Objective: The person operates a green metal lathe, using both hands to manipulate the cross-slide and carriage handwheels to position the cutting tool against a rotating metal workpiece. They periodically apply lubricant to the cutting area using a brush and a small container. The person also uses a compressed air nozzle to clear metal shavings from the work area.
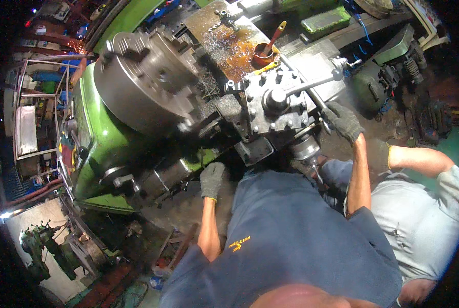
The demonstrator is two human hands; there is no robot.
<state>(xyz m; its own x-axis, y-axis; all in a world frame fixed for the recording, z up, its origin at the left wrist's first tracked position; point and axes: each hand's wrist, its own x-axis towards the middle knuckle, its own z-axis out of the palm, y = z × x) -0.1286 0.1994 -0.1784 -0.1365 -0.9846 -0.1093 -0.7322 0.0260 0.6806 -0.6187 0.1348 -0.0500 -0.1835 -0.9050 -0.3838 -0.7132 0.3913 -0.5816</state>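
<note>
I stand at a green metal lathe. My left hand (213, 180), in a grey knit glove, is closed beside a thin upright lever (202, 157) below the carriage; what its fingers hold is hidden. My right hand (344, 122), gloved alike, is closed around the near end of a long metal bar (307, 88) slanting along the right side of the tool post. The square tool post (263, 105) carries several bolts and a clamping handle (311, 83). To its left is the large chuck (142, 82), its jaws streaked by motion. A metal handwheel (306, 149) lies below my right hand.
A brush (276, 36) stands in a small reddish pot (263, 55) on the wet brown plate (224, 38). Metal chips gather near the chuck. Another person in a light shirt (419, 220) is close on my right, a gloved hand (377, 154) near my forearm. Sparks (75, 46) fly at far left.
</note>
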